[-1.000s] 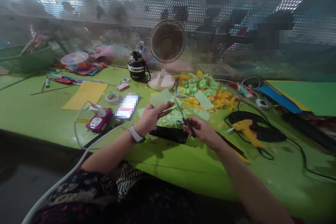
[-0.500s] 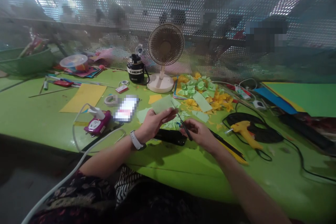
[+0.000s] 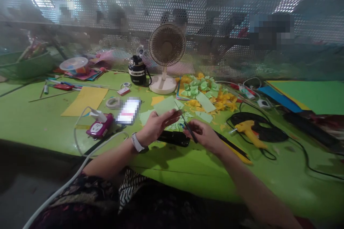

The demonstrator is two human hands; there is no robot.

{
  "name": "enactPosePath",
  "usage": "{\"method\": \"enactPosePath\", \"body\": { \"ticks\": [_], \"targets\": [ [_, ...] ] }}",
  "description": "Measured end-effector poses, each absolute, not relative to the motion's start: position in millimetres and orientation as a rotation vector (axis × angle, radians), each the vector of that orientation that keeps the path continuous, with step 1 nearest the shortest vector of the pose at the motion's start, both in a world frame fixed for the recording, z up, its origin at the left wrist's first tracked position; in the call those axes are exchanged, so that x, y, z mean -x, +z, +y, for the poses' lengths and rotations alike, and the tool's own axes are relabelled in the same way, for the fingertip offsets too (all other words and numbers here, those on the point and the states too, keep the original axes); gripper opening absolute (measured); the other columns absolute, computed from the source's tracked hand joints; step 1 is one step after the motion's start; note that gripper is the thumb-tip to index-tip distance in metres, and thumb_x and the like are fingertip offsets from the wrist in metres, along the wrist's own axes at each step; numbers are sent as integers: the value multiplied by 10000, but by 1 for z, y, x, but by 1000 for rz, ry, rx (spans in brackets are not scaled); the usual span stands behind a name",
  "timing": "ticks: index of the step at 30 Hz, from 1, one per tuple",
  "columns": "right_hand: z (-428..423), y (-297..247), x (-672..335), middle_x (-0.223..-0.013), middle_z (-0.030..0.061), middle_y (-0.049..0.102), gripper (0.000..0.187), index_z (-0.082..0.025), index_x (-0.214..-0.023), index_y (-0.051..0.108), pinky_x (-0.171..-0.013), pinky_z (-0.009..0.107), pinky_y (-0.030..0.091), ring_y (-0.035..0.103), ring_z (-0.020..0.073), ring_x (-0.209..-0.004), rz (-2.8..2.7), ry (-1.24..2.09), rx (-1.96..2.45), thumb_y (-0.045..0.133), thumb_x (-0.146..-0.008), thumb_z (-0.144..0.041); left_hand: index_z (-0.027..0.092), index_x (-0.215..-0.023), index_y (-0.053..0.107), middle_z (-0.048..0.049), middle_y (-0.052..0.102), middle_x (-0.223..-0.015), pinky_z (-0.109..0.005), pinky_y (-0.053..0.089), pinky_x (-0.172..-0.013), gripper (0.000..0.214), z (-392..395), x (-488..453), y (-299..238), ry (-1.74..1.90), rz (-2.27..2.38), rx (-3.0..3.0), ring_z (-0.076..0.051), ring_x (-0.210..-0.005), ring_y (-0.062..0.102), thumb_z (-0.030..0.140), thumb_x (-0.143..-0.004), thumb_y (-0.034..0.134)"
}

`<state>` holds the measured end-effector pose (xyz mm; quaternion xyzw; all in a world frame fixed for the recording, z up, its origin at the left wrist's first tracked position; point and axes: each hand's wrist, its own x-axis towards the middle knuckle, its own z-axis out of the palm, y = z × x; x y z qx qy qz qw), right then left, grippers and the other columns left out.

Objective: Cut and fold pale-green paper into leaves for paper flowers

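My left hand (image 3: 155, 125) pinches a pale green paper piece (image 3: 166, 106) above the green table (image 3: 40, 121), a watch on its wrist. My right hand (image 3: 203, 134) is closed around the handles of small scissors (image 3: 185, 123), whose blades point up at the paper's right edge. Below both hands lies a black flat case (image 3: 173, 138). Pale green paper scraps (image 3: 176, 126) are scattered between the hands.
A small fan (image 3: 166, 57) and black jar (image 3: 137, 70) stand behind. Green and yellow paper flowers (image 3: 209, 93) pile to the right, beside a yellow glue gun (image 3: 248, 130) with black cables. A phone (image 3: 129, 111), pink socket (image 3: 99, 127), tape roll (image 3: 113, 102) and yellow sheet (image 3: 84, 100) lie left.
Both hands have drawn slightly closer together, the scissors' blades now at the paper's edge. The view has shifted a little; nothing else moved.
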<state>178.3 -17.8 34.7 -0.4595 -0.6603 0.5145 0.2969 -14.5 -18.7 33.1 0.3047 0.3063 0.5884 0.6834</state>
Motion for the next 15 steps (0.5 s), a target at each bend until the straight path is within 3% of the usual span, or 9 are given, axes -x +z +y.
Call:
{"method": "enactPosePath", "body": {
  "ticks": [15],
  "targets": [
    [-20, 32, -177, -694, -11, 586, 460, -195, -749, 590, -521, 251, 386, 486, 110, -571, -1731, 1306, 1261, 805, -613, -578, 103, -858, 745, -130, 761, -986, -398, 535, -963, 201, -21, 13, 34, 1322, 685, -735, -274, -1028, 710, 270, -750, 776]
  ]
}}
